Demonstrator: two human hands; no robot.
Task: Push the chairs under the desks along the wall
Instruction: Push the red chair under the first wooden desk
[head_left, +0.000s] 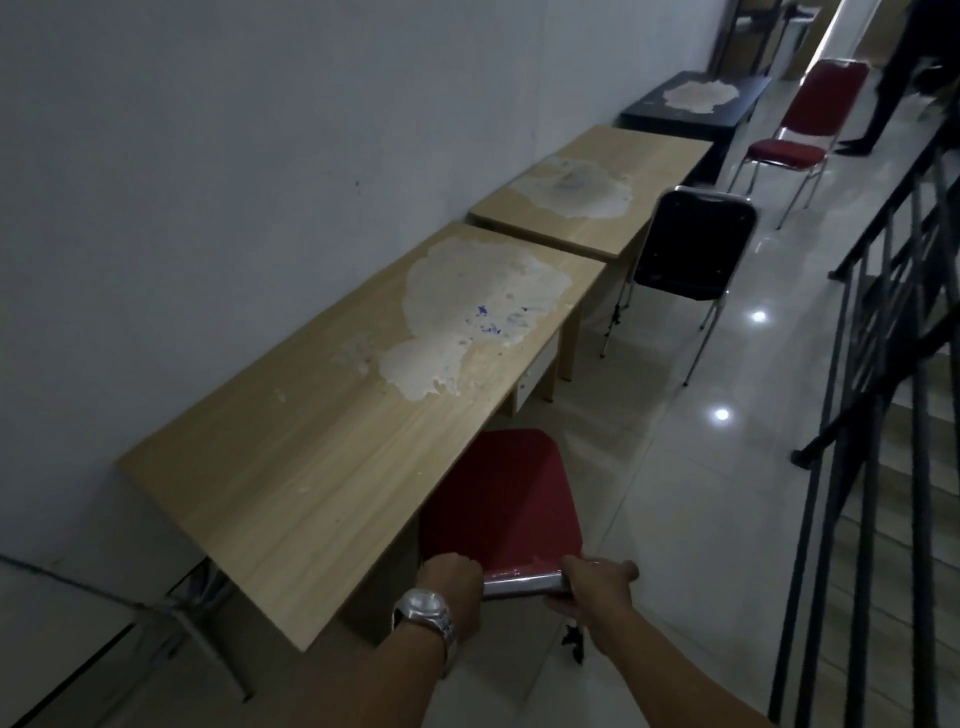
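Observation:
A red chair (501, 499) stands at the near wooden desk (311, 457), its seat partly beneath the desktop. My left hand (453, 582), with a metal watch on the wrist, and my right hand (592, 582) both grip the top of its backrest. Further along the wall stands a second wooden desk (639, 171) with a black chair (693, 244) in front of it, apart from the desk edge. Beyond that is a black desk (737, 101) with another red chair (810, 124) out on the floor.
A black stair railing (883, 364) runs along the right, with stairs going down behind it. The glossy tiled floor (675, 467) forms a corridor between desks and railing. A person's legs (883, 88) stand at the far end. All desktops have worn, peeled patches.

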